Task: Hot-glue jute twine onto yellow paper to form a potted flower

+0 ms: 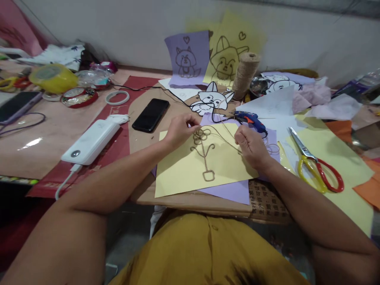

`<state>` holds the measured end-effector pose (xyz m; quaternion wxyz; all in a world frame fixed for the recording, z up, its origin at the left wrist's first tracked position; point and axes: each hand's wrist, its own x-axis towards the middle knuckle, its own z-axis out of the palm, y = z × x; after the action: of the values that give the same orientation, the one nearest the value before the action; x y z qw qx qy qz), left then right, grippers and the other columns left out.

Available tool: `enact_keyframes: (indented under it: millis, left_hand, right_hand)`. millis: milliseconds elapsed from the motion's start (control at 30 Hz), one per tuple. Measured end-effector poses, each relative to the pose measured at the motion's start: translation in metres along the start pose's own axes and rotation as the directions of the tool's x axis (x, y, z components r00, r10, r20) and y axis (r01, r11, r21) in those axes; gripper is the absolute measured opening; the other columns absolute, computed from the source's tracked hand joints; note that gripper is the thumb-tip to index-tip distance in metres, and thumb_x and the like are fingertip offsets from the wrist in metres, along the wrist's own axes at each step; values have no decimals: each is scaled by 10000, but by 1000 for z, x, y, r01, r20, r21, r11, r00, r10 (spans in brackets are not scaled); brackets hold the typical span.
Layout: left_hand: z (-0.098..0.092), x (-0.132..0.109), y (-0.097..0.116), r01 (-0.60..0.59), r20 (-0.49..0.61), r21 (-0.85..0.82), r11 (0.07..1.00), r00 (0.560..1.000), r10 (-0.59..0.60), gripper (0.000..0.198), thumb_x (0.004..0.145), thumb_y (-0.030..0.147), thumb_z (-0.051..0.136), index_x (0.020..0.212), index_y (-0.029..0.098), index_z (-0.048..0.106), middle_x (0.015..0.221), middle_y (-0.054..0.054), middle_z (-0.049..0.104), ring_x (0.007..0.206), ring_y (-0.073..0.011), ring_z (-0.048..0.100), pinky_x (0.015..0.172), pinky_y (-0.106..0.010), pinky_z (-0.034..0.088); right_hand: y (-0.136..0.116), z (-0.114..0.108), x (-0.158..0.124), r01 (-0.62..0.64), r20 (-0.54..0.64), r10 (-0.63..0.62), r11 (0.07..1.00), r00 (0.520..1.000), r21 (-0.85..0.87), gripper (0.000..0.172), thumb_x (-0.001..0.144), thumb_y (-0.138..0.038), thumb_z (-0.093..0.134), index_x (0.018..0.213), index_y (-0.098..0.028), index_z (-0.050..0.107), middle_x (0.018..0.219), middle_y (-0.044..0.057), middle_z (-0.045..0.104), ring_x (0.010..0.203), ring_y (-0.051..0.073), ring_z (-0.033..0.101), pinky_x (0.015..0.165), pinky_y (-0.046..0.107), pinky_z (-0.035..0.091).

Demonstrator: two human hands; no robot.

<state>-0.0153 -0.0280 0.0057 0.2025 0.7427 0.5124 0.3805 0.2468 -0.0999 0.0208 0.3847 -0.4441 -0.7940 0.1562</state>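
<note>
A yellow paper sheet (pixel 190 170) lies in front of me with a flower figure (pixel 204 152) laid out on it in brown twine. My left hand (pixel 179 130) is closed in a pinch on the twine at the top of the flower. My right hand (pixel 251 144) is closed on the twine strand (pixel 225 130) that runs off toward the twine spool (pixel 246 75) at the back. A blue glue gun (pixel 252 120) lies just beyond my right hand.
Yellow and red scissors (pixel 316 164) lie to the right. A black phone (pixel 151 114) and a white power bank (pixel 90 141) sit to the left. Purple (pixel 187 58) and yellow (pixel 228 51) animal drawings lean on the wall. A tape ring (pixel 117 97), tins and coloured papers lie around.
</note>
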Motion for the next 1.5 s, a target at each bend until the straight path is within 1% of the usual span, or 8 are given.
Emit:
enact_keyframes:
  millis: [233, 467, 667, 867, 1000, 1100, 1167, 1500]
  left_hand:
    - [1, 0, 0, 30, -7, -46, 998, 1000, -30, 259, 742, 293, 808, 651, 176, 596, 728, -10, 702, 617, -115, 527, 623, -265, 409]
    - [-6, 1, -1, 7, 24, -149, 989, 1000, -3, 267, 896, 426, 633, 825, 186, 728, 790, -26, 725, 701, -144, 591, 654, -272, 435]
    - [-2, 2, -9, 67, -70, -245, 967, 994, -86, 117, 811, 285, 715, 843, 176, 686, 798, -23, 703, 686, -121, 577, 644, -252, 447]
    - [-5, 0, -6, 92, -102, -241, 966, 988, -120, 172, 849, 318, 708, 780, 180, 633, 708, 3, 622, 657, -119, 530, 619, -263, 411]
    - [-4, -1, -6, 97, -92, -203, 974, 989, -118, 243, 921, 344, 631, 739, 188, 595, 677, 4, 606, 633, -121, 516, 615, -278, 386]
    - [-2, -3, -8, 77, -68, -182, 980, 994, -91, 249, 937, 353, 611, 749, 190, 610, 687, -2, 633, 627, -126, 516, 615, -286, 384]
    - [-1, -4, -9, 62, -63, -173, 983, 995, -74, 235, 937, 351, 607, 764, 191, 619, 695, -4, 649, 627, -128, 519, 618, -287, 387]
    - [-1, -5, -9, 11, -79, -170, 985, 997, -24, 184, 942, 315, 587, 812, 194, 634, 740, -6, 685, 658, -134, 554, 651, -288, 410]
  right_hand:
    - [1, 4, 0, 40, 17, -41, 997, 999, 68, 179, 1020, -350, 446, 875, -254, 405, 833, 16, 484, 735, 183, 465, 686, 349, 375]
    - [-8, -5, 0, 6, 66, 0, 995, 998, -95, 470, 1044, -507, 351, 655, -246, 312, 611, -15, 398, 576, 150, 382, 595, 333, 288]
    - [-3, 2, -1, 78, 132, -65, 992, 989, -97, 531, 1005, -548, 461, 594, -237, 334, 583, -3, 428, 597, 157, 418, 627, 334, 312]
    - [3, 5, 0, 120, 128, -120, 993, 985, 11, 325, 1037, -411, 433, 756, -248, 428, 746, 27, 521, 744, 195, 495, 709, 354, 415]
    - [3, 9, -2, 170, 160, -164, 985, 973, -26, 53, 992, -269, 518, 1037, -243, 513, 1048, 94, 610, 1019, 256, 523, 877, 430, 461]
    - [-5, 12, -3, 154, 262, -131, 985, 956, -72, 294, 972, -202, 529, 1259, -250, 491, 1231, 121, 607, 1126, 288, 485, 974, 496, 442]
    - [-11, 14, 0, 139, 310, -99, 985, 946, -107, 356, 973, -201, 526, 1323, -251, 484, 1257, 130, 603, 1141, 299, 475, 1004, 522, 424]
    - [-23, 31, 25, 212, 393, -119, 956, 912, -204, 285, 985, -186, 482, 1260, -228, 543, 1207, 129, 668, 1167, 315, 498, 990, 536, 377]
